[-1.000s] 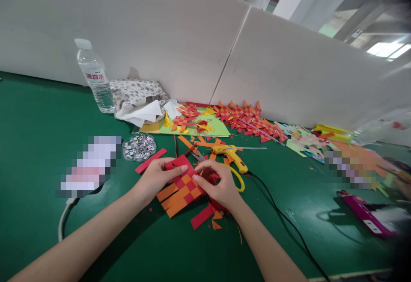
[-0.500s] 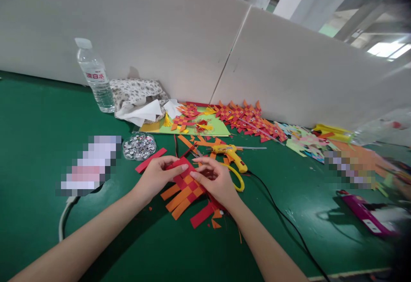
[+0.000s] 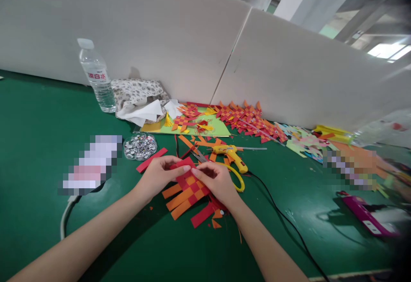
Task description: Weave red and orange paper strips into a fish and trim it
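A half-woven mat of red and orange paper strips (image 3: 189, 190) lies on the green table (image 3: 38, 128) in front of me. My left hand (image 3: 159, 175) pinches the mat's upper left edge, thumb and fingers closed on the red strips. My right hand (image 3: 216, 181) holds the mat's right side, fingertips pressed on the weave close to the left thumb. Loose orange strip ends stick out to the lower left and red ends (image 3: 202, 215) toward me.
A yellow glue gun (image 3: 229, 153) and yellow-handled scissors (image 3: 237, 179) lie just beyond my right hand, with a black cable (image 3: 282, 218) running right. A tray of googly eyes (image 3: 139, 146), a water bottle (image 3: 96, 76), finished woven pieces (image 3: 250, 119) and a magenta tool (image 3: 362, 211) lie around.
Both hands have shifted slightly on the mat. My right hand's fingers have closed down onto the weave, and the mat has turned a little.
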Tool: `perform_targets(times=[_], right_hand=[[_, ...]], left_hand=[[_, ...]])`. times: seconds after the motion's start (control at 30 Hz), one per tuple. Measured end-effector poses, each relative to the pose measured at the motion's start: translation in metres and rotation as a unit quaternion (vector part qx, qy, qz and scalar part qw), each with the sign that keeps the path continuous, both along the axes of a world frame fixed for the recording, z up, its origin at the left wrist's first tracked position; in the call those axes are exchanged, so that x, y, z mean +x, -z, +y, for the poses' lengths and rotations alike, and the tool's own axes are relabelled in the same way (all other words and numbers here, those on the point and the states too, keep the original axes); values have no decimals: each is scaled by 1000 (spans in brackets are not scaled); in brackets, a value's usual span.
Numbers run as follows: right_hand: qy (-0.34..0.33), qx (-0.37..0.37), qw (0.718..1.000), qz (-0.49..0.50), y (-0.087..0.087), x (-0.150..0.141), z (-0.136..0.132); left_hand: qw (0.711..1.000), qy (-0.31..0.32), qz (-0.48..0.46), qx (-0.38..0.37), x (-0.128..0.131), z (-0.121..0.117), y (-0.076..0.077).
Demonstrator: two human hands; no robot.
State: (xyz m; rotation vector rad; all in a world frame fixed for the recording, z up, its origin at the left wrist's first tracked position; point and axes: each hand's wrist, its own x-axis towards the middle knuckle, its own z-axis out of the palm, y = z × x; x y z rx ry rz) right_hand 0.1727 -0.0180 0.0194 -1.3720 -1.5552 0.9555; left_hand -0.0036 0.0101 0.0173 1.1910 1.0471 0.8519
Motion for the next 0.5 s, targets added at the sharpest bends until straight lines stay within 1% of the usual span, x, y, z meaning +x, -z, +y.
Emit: perform_targets(times=[0.1, 0.27, 0.4, 0.5], right_hand=[[8, -18, 1000, 1, -3, -1, 0], [-39, -53, 998, 1, -4, -1, -2], [-27, -44, 999, 14, -2, 1, -1], [-32, -59, 997, 33, -3, 1, -1]], left_hand=[[1000, -17, -6, -3, -1, 0, 0], [1000, -11, -5, 22, 0, -1, -1], [999, -39, -26, 3, 1, 0, -2], [998, -51, -42, 5, 0, 1, -2]])
